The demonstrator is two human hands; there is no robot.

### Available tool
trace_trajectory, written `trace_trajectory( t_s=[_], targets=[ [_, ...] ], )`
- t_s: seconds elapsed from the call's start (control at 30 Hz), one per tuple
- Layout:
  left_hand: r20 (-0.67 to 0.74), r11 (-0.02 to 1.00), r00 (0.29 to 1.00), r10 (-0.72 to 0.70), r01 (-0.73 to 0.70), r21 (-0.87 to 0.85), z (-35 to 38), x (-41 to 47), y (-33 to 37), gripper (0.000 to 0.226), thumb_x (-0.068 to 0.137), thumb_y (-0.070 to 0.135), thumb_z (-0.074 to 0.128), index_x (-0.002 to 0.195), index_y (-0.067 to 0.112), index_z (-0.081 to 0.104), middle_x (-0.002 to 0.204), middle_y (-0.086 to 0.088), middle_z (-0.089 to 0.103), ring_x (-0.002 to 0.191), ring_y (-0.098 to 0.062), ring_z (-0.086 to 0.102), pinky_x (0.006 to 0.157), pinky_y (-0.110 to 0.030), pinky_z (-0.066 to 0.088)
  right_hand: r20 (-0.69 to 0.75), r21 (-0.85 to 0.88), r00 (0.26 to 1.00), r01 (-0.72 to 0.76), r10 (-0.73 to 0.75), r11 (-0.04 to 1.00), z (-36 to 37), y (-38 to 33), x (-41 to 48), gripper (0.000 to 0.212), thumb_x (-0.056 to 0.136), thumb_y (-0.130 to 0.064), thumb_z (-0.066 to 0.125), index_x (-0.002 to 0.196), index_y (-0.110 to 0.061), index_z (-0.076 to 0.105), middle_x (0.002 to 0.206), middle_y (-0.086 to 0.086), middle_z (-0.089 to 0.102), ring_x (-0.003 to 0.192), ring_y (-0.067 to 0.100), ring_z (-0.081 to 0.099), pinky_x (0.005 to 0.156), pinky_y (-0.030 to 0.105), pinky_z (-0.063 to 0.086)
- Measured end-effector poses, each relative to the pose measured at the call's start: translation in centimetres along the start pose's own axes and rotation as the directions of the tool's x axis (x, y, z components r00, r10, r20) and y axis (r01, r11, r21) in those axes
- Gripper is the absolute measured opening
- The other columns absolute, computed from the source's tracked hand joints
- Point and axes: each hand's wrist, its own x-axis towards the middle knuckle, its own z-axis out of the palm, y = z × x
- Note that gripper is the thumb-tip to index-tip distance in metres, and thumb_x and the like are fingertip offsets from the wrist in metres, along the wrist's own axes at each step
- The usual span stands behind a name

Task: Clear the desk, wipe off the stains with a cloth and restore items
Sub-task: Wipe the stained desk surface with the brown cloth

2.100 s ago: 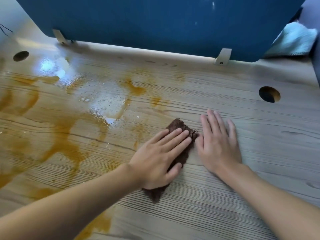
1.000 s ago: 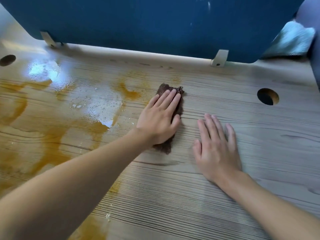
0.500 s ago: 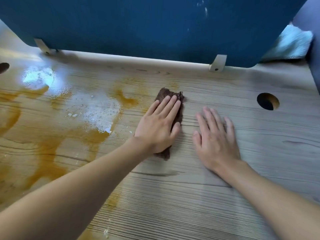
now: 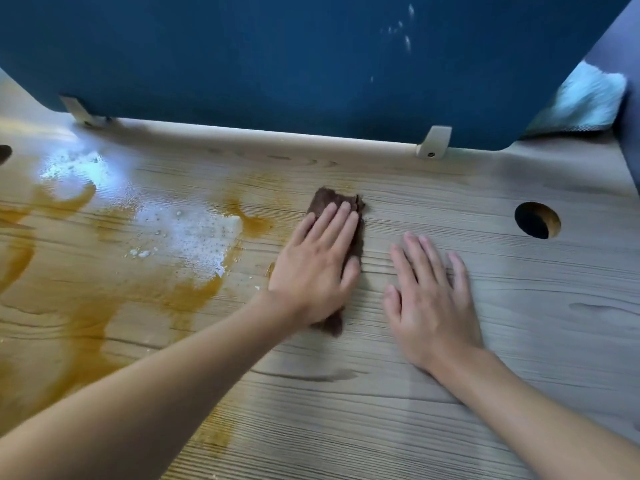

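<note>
- A blue partition panel (image 4: 277, 57) is seen standing along the far edge of the desk (image 4: 519, 323), fixed by a pale bracket (image 4: 434, 142) on the right and a second bracket (image 4: 83, 112) on the left.
- A few white specks (image 4: 407, 39) are scattered on the panel's upper right.
- A round cable hole (image 4: 536, 220) is cut into the desk at the right; the edge of another hole (image 4: 4, 154) is caught at the left border.
- A pale, fluffy fabric (image 4: 581, 98) is glimpsed beyond the panel's right corner, blurred.
- Orange-brown stains (image 4: 86, 323) are spread across the left half of the wood, with a wet, foamy patch (image 4: 194, 233) lying among them, just left of the cloth.
- The brown cloth (image 4: 327, 200) is found near the middle of the desk, towards the panel, at the right edge of the stained area.
- The cloth is pressed flat under the left hand (image 4: 311, 271), fingers straight and together; only its far end, right edge and near tip are left showing.
- The right hand (image 4: 429, 299) is laid palm-down on bare wood just beside the cloth, fingers straight and slightly spread, nothing held.
- The two hands are kept side by side, apart, not touching.
</note>
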Motion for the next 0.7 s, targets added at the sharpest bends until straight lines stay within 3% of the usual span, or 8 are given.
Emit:
trace_trajectory(
  t_s=[0.13, 0.2, 0.27, 0.4, 0.47, 0.6, 0.7],
  targets=[
    [0.054, 0.950, 0.950, 0.306, -0.302, -0.075, -0.1, -5.2, 1.3, 0.069, 0.098, 0.044, 0.036, 0.159, 0.015, 0.021, 0.166, -0.002, 0.012, 0.154, -0.015, 0.002, 0.125, -0.040, 0.008, -0.008, 0.003, 1.000, -0.005, 0.005, 1.000, 0.0, 0.0, 0.2, 0.063, 0.092, -0.038, 0.031, 0.145, -0.009, 0.048, 0.157, 0.009, 0.036, 0.148, 0.024, 0.029, 0.117, 0.055, 0.023],
    [0.078, 0.931, 0.930, 0.358, -0.350, -0.101, -0.1, -3.7, 0.2, 0.069, 0.097, 0.043, 0.037, 0.159, 0.019, 0.021, 0.166, 0.000, 0.013, 0.154, -0.012, 0.003, 0.125, -0.037, 0.006, -0.014, 0.003, 1.000, -0.010, 0.010, 1.000, 0.1, 0.0, 0.2, 0.062, 0.092, -0.038, 0.031, 0.143, -0.008, 0.050, 0.157, 0.010, 0.037, 0.147, 0.024, 0.030, 0.117, 0.055, 0.024],
    [0.065, 0.948, 0.947, 0.314, -0.309, -0.072, -0.2, -0.6, -1.0, 0.068, 0.095, 0.043, 0.034, 0.159, 0.021, 0.023, 0.166, 0.001, 0.017, 0.153, -0.011, 0.008, 0.125, -0.035, 0.006, -0.009, 0.005, 1.000, -0.002, 0.002, 1.000, 0.1, 0.0, 0.2, 0.062, 0.091, -0.038, 0.031, 0.142, -0.008, 0.050, 0.157, 0.010, 0.037, 0.147, 0.025, 0.030, 0.116, 0.056, 0.024],
    [0.037, 1.000, 0.999, -0.006, 0.006, 0.002, -0.2, 3.4, -1.1, 0.070, 0.095, 0.047, 0.019, 0.160, 0.021, 0.016, 0.167, 0.002, 0.009, 0.154, -0.011, 0.001, 0.125, -0.035, 0.003, 0.001, 0.010, 1.000, -0.006, 0.006, 1.000, 0.0, 0.0, 0.2, 0.063, 0.091, -0.039, 0.029, 0.146, -0.012, 0.045, 0.158, 0.009, 0.035, 0.148, 0.024, 0.027, 0.117, 0.055, 0.022],
    [0.028, 1.000, 0.999, 0.030, -0.030, -0.002, 0.0, 1.6, 0.1, 0.070, 0.096, 0.047, 0.019, 0.160, 0.019, 0.015, 0.167, 0.001, 0.007, 0.154, -0.013, -0.002, 0.125, -0.038, 0.005, -0.002, 0.010, 1.000, -0.003, 0.003, 1.000, -0.1, 0.1, 0.0, 0.063, 0.091, -0.039, 0.031, 0.145, -0.011, 0.047, 0.157, 0.010, 0.036, 0.148, 0.025, 0.029, 0.117, 0.055, 0.023],
    [0.076, 0.949, 0.947, 0.312, -0.306, -0.079, 0.1, -2.7, 0.3, 0.070, 0.097, 0.045, 0.034, 0.159, 0.017, 0.019, 0.167, 0.000, 0.010, 0.154, -0.014, 0.001, 0.125, -0.040, 0.008, -0.045, 0.053, 0.999, -0.012, 0.014, 0.999, -0.4, 0.1, 0.8, 0.052, 0.082, -0.037, 0.040, 0.122, -0.011, 0.061, 0.141, 0.010, 0.053, 0.136, 0.028, 0.044, 0.110, 0.056, 0.031],
    [0.074, 0.967, 0.965, 0.253, -0.249, -0.057, -0.1, 1.0, -1.1, 0.071, 0.095, 0.048, 0.026, 0.160, 0.022, 0.016, 0.167, 0.003, 0.008, 0.154, -0.010, -0.001, 0.125, -0.035, 0.003, -0.058, 0.087, 0.998, -0.033, 0.038, 0.996, -0.6, 0.0, 2.5, 0.044, 0.081, -0.037, 0.040, 0.114, -0.013, 0.059, 0.130, 0.009, 0.055, 0.127, 0.029, 0.050, 0.107, 0.053, 0.033]
  ],
)
